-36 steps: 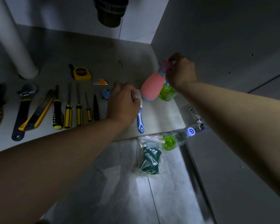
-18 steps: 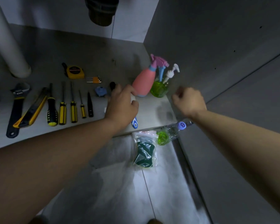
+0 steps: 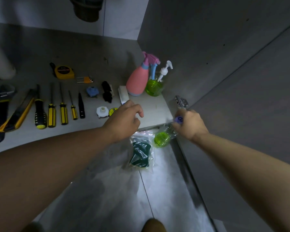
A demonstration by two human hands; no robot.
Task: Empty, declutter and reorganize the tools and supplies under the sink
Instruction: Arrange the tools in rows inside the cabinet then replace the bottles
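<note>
The bottle of green liquid [image 3: 162, 138] sat tilted at the cabinet's front edge, its neck gripped by the right hand [image 3: 190, 125]. Just beside it lay a plastic bag [image 3: 141, 153] (something dark green inside). The left hand [image 3: 124, 118] hung curled over the white brush [image 3: 123, 94]; whether it held the handle could not be told.

The cabinet floor [image 3: 90, 52] bears screwdrivers [image 3: 51, 114], a wrench [image 3: 1, 111], tape measure [image 3: 64, 72] and spray bottle [image 3: 137, 81].
</note>
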